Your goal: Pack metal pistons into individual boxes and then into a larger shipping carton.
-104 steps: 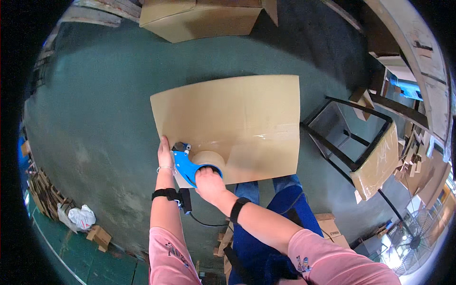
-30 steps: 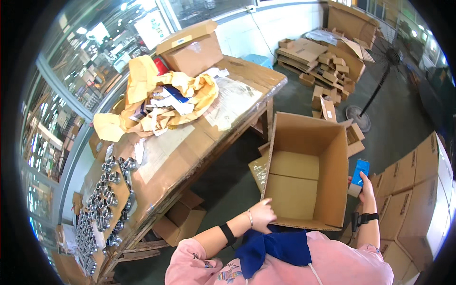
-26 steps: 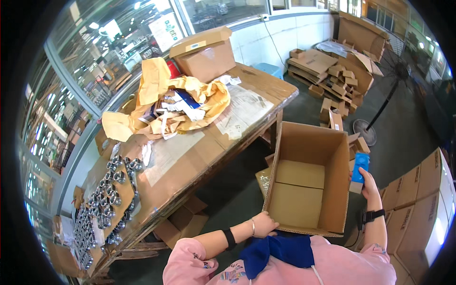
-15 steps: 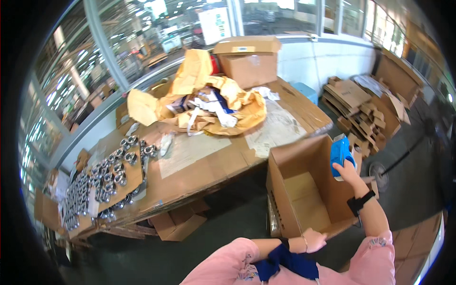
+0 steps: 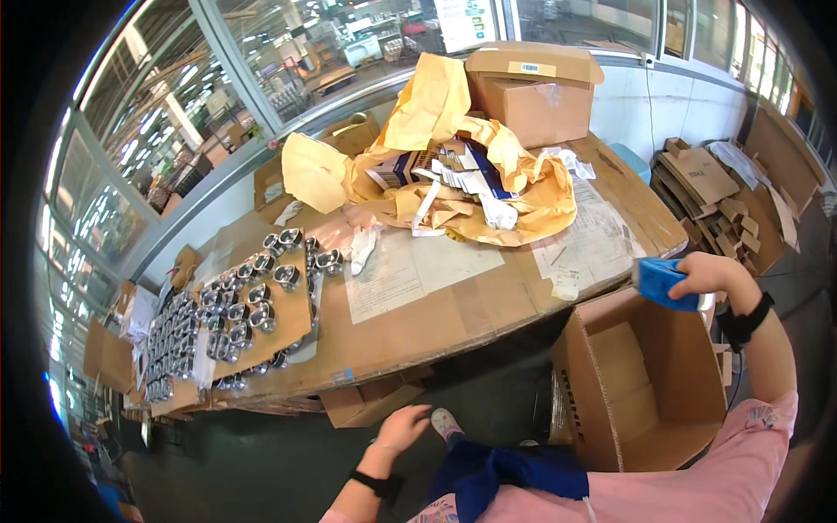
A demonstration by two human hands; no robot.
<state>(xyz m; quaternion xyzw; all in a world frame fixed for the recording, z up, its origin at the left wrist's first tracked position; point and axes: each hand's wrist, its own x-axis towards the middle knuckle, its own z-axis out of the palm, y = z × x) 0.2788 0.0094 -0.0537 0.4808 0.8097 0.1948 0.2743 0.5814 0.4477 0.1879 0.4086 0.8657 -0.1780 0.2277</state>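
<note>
My right hand (image 5: 708, 277) is closed around a blue tape dispenser (image 5: 664, 282), held over the far right edge of an open cardboard box (image 5: 586, 397). The box stands beside the table with its top flaps out of the way, and its bare bottom shows. My left hand (image 5: 403, 429) hangs in front of the table's near edge, fingers loosely stretched, with nothing in it. Past its fingertips my shoe shows on the floor.
On the table (image 5: 410, 314), shiny metal parts like pistons (image 5: 261, 315) stand in rows at the left. Crumpled yellow wrapping paper (image 5: 545, 209) holds small boxes in the middle. A closed carton (image 5: 545, 109) sits behind. Flattened cardboard (image 5: 697, 174) is stacked at the right.
My left hand has left the open box's near edge and swung left toward the table. My right hand has tipped the tape dispenser sideways. The view has turned left.
</note>
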